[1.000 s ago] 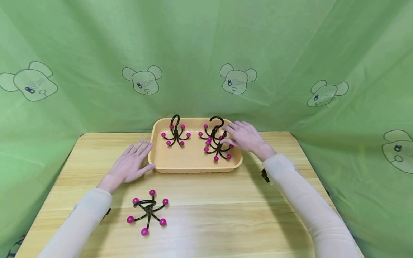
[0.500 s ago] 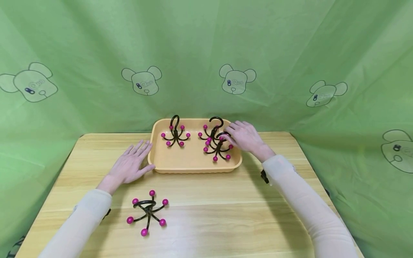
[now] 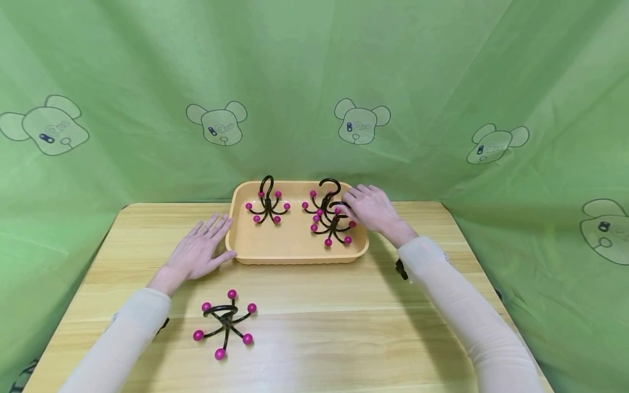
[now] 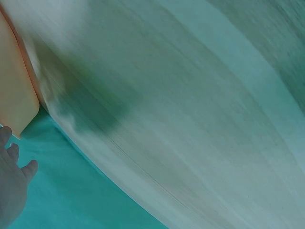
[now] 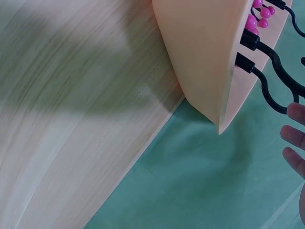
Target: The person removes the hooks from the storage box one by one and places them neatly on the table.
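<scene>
My left hand point(image 3: 196, 254) lies with straight, spread fingers along the left end of the beige tray point(image 3: 285, 258), fingertips and thumb at its rim. At the tray's right end my right hand point(image 3: 369, 208) pinches the curved top of a black claw hook hanger point(image 3: 336, 222) with pink ball tips. In the right wrist view its fingertips point(image 5: 295, 112) meet the black curve. Just behind it, a second claw hook hanger point(image 3: 325, 203) overlaps it. A third claw hook hanger point(image 3: 267, 205) stands in the tray's left half.
Another claw hook hanger point(image 3: 226, 321) stands on the wooden table point(image 3: 314, 338), in front of the left hand. A green curtain point(image 3: 295, 82) with bear-head drawings hangs right behind the tray and along both sides.
The top hook of the hanger at my right hand has turned from edge-on to curving leftward. My right hand has shifted only slightly, and my left hand stays put.
</scene>
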A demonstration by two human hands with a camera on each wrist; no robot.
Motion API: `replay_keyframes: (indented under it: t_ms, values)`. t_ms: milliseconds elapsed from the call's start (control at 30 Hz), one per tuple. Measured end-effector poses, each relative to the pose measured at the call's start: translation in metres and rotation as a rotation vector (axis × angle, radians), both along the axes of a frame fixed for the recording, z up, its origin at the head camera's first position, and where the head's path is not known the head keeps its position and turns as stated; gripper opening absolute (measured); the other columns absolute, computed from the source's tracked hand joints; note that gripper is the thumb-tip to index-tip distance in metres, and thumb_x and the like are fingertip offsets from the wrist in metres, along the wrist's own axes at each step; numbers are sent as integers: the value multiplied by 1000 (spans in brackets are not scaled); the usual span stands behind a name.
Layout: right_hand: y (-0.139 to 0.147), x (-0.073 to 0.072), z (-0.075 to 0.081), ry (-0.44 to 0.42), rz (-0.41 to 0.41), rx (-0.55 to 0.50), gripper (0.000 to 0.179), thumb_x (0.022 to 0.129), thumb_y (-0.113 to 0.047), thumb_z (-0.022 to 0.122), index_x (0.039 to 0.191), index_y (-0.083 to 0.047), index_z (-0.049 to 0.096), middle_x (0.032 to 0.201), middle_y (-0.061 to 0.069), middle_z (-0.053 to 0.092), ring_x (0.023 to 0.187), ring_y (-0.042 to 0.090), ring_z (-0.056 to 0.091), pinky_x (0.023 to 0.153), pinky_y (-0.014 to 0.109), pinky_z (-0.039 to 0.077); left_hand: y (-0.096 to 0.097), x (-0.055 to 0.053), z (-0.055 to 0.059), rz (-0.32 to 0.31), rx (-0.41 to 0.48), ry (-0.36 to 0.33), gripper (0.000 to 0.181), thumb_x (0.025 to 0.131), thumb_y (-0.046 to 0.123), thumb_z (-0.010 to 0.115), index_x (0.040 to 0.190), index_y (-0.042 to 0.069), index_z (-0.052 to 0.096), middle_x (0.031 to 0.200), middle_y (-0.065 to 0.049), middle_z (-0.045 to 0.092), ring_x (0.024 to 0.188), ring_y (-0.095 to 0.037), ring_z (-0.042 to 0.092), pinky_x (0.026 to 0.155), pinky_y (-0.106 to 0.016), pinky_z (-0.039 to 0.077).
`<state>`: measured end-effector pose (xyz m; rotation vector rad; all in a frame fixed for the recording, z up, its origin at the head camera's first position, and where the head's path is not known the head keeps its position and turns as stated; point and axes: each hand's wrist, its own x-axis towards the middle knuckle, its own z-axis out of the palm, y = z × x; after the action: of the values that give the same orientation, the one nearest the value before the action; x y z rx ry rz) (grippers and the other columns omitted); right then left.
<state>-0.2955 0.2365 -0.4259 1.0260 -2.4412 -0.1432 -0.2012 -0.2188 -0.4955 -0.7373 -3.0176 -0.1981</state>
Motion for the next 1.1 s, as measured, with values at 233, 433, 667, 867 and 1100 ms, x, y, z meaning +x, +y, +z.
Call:
replay_keyframes:
  t_ms: [233, 433, 667, 867, 1100]
  values:
    - [0, 3, 3, 5, -3, -3, 31, 102, -40, 67, 97, -11, 74, 97, 9, 79, 88, 28, 72, 74, 38, 61, 0, 0, -1, 0, 0, 1, 90, 105, 61, 48, 169, 8, 17, 177, -15, 17, 165, -39, 18, 134, -61, 22]
    - [-2, 7, 11, -24, -27, -6, 29, 101, -38, 69, 101, -10, 74, 101, 11, 79, 95, 32, 73, 87, 47, 64, 0, 0, -3, 2, 1, 2, 89, 105, 61, 49, 169, 7, 18, 176, -17, 22, 165, -39, 19, 134, -61, 22]
    - [-1, 11, 19, -3, -19, -13, 30, 101, -39, 69, 100, -10, 74, 99, 10, 79, 94, 31, 73, 84, 45, 63, 1, -1, -1, 4, 8, -1, 89, 105, 59, 51, 169, 7, 19, 176, -17, 20, 165, -40, 19, 134, -62, 22]
    - [-2, 13, 24, 63, 14, -36, 31, 101, -40, 68, 94, -10, 71, 91, 9, 76, 85, 30, 70, 71, 40, 58, 1, -1, 0, 5, 10, 2, 89, 105, 58, 53, 169, 7, 19, 176, -17, 22, 165, -40, 20, 134, -62, 22]
    - [-5, 16, 30, 144, 57, -51, 34, 100, -42, 67, 88, -10, 68, 85, 7, 75, 81, 29, 69, 68, 39, 56, 1, -1, -1, 4, 5, 0, 89, 105, 58, 53, 169, 7, 18, 177, -15, 18, 165, -40, 20, 134, -62, 22]
